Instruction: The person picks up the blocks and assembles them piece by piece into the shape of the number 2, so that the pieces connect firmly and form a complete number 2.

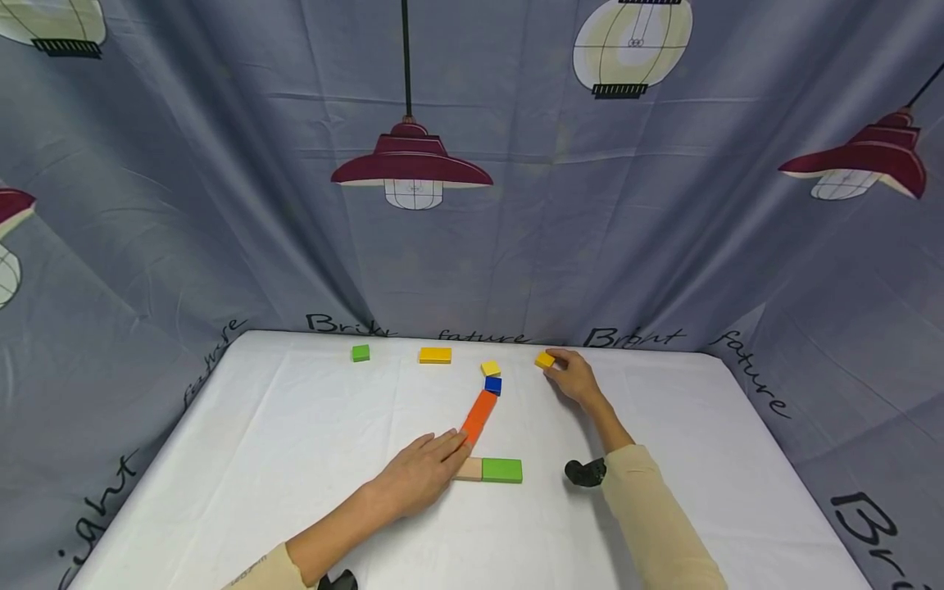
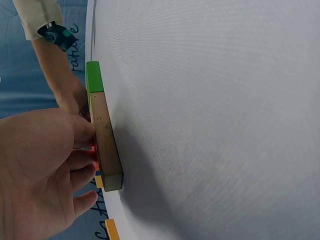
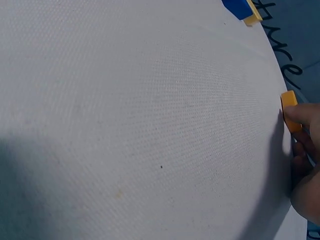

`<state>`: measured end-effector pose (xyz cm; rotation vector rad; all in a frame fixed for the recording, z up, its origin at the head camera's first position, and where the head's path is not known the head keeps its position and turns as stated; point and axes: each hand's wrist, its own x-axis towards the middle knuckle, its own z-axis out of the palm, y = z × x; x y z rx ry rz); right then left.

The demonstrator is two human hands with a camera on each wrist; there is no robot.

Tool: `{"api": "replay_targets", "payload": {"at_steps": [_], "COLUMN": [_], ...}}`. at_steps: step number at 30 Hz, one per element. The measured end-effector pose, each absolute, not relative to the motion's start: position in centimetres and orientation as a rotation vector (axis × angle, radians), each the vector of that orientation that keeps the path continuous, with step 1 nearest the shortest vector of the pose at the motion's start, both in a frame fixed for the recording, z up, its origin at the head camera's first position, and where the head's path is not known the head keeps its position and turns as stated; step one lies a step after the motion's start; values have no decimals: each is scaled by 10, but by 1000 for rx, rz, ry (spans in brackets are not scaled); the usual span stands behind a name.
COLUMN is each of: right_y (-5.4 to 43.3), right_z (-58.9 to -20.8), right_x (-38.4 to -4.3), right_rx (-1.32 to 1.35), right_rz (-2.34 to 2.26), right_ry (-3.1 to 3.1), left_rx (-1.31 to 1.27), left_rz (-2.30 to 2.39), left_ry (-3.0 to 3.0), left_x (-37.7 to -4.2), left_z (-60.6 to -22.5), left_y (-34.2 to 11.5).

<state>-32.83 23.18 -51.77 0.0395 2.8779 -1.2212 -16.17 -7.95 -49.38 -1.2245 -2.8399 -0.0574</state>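
Note:
My right hand point(image 1: 574, 378) pinches a small yellow-orange block point(image 1: 544, 360) near the table's far edge; in the right wrist view the same block point(image 3: 289, 110) sits between thumb and fingers. My left hand point(image 1: 422, 473) lies with fingers extended over part of a plain wooden block point(image 1: 469, 469) and the lower end of an orange strip point(image 1: 481, 412). In the left wrist view its fingers touch the wooden block point(image 2: 106, 140). A green block point(image 1: 502, 470) adjoins the wooden block's right end. A blue block point(image 1: 493, 385) tops the orange strip, with a yellow block point(image 1: 490, 368) just beyond.
On the white-covered table point(image 1: 295, 426), a green block point(image 1: 360, 353) and a longer yellow block point(image 1: 435, 356) lie apart at the back left. A grey curtain point(image 1: 472, 262) printed with lamps hangs behind. Black devices point(image 1: 585, 473) are at both wrists.

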Motion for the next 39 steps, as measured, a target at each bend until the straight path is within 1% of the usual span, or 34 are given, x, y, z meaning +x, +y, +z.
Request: {"api": "replay_targets", "payload": {"at_steps": [9,28,39], "right_y": [232,231,226], "right_z": [-520,-519,-514], "right_x": [-332,-329,-332], "right_rx": [29,31,-47], "right_rz": [-1219,-1186,-1187], "right_ry": [2886,2881,2905], "left_rx": [-1229,-1236,-1234], "left_rz": [-19,-23,-28], "left_ry": [-2827,-2827,-2810], "left_x": [-163,-161,-161], "left_z": [-492,-492,-491], "left_y": [-80,-78,-79]}}
